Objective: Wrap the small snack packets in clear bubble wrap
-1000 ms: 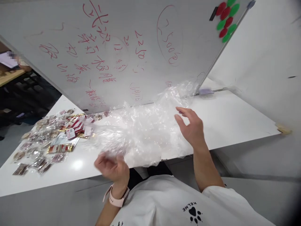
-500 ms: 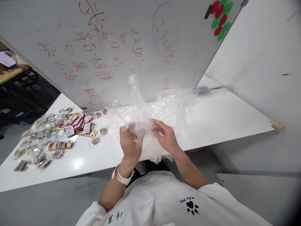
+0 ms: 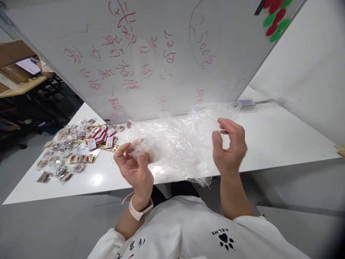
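Fingers (image 3: 122, 153) of left hand (image 3: 133, 167) pinch small clear crinkled plastic bag (image 3: 144, 151); right hand (image 3: 230, 149) empty, half-curled | heap of clear plastic bags (image 3: 183, 144) lies between both hands, nearer right

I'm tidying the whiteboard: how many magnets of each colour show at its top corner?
Red magnets: 4
Green magnets: 4
Total: 8, counting those cut off by the picture's top edge.

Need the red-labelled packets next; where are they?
Head view, left side: red-labelled packets lie on the white table, between the clear plastic heap and the small packets.
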Action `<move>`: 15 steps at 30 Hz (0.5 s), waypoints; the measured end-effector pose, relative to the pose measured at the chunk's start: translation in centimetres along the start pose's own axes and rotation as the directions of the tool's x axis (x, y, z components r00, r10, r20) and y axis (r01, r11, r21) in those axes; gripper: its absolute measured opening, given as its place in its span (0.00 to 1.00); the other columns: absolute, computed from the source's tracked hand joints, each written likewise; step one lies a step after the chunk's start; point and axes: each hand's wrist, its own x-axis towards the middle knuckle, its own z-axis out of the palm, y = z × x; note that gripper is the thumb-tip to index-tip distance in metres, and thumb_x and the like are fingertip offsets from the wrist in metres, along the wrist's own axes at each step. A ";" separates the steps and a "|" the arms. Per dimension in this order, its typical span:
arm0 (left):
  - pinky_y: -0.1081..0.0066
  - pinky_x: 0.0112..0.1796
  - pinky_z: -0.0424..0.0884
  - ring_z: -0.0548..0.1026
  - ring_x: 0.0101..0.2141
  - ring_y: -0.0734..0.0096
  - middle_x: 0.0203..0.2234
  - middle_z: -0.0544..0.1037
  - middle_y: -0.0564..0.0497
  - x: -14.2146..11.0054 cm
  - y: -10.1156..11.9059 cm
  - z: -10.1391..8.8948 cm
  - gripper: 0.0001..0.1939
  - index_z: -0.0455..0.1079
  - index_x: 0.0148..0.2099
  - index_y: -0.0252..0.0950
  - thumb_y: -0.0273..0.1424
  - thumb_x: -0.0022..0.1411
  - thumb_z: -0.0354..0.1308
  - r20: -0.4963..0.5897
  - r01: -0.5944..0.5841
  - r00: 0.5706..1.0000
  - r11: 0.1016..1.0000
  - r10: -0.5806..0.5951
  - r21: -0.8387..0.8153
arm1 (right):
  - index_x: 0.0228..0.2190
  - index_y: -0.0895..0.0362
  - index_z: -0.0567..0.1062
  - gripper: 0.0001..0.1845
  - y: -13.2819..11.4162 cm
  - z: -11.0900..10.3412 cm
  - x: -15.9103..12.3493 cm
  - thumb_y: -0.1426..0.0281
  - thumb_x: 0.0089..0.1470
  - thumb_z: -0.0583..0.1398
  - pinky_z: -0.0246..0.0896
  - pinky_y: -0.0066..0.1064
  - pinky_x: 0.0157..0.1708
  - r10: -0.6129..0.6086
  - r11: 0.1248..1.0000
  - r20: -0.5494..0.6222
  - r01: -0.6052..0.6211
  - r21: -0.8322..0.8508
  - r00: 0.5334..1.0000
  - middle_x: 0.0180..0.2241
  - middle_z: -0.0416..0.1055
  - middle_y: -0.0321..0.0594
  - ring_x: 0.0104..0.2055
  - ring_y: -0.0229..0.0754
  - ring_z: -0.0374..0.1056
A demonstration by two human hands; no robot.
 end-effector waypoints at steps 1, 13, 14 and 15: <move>0.69 0.41 0.74 0.76 0.44 0.69 0.41 0.73 0.51 -0.5 0.5 0.6 0.18 0.63 0.52 0.44 0.40 0.64 0.62 0.081 0.002 0.997 0.999 0.002 -0.050 | 0.59 0.45 0.69 0.24 -1.2 -1.0 -0.4 0.57 0.63 0.57 0.68 0.48 0.53 -0.028 0.992 0.104 0.015 0.122 0.994 0.56 0.69 0.43 0.56 0.51 0.67; 0.51 0.58 0.64 0.59 0.64 0.54 0.63 0.61 0.39 -3.7 -0.9 6.0 0.19 0.62 0.61 0.41 0.36 0.69 0.55 0.735 -0.206 0.675 0.973 0.061 0.109 | 0.48 0.51 0.76 0.23 3.3 -3.3 -4.7 0.64 0.49 0.69 0.75 0.35 0.42 0.363 0.771 0.289 -0.459 0.441 0.886 0.42 0.79 0.39 0.42 0.44 0.77; 0.49 0.60 0.61 0.57 0.65 0.53 0.65 0.60 0.39 -3.7 -1.5 5.6 0.22 0.61 0.62 0.41 0.36 0.69 0.56 0.705 -0.255 0.705 0.955 0.077 0.150 | 0.47 0.51 0.76 0.22 5.3 -3.9 -3.6 0.63 0.49 0.69 0.75 0.35 0.42 0.404 0.753 0.211 -0.454 0.476 0.890 0.41 0.78 0.39 0.42 0.43 0.76; 0.48 0.61 0.58 0.57 0.65 0.53 0.65 0.60 0.40 -3.7 -2.3 5.0 0.23 0.60 0.63 0.42 0.35 0.68 0.57 0.657 -0.296 0.748 0.933 0.094 0.203 | 0.45 0.52 0.76 0.20 7.7 -4.6 -2.3 0.63 0.49 0.68 0.75 0.36 0.42 0.449 0.736 0.109 -0.436 0.517 0.887 0.41 0.78 0.38 0.42 0.43 0.76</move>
